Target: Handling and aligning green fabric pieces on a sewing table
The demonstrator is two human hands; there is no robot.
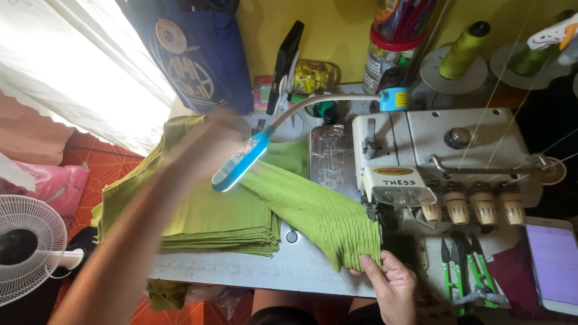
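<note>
On the desk (313,265), a pale, worn surface, the largest thing is a white overlock sewing machine (445,162) with a row of cream tension knobs along its front. Left of it lies a thick stack of folded green cloth (211,219), its edges squared and its near side close to the desk's front rim. From the top of that stack a single piece of crinkled green fabric (319,213) runs slantwise down to the machine's needle area, its lower end hanging just over the desk edge. A blue lamp on a bendy white neck (241,162) hovers above the fabric. Behind the machine stand two cones of green thread (463,51). At the lower right lie green-handled thread snips (460,271), and beside them a phone with a purple screen (554,265).

The left hand (201,141) sweeps across above the stack, so blurred that whether its fingers are clenched or released cannot be told. The right hand (391,283) is at the desk's front edge, its fingers pinching the lower corner of the crinkled fabric.
</note>
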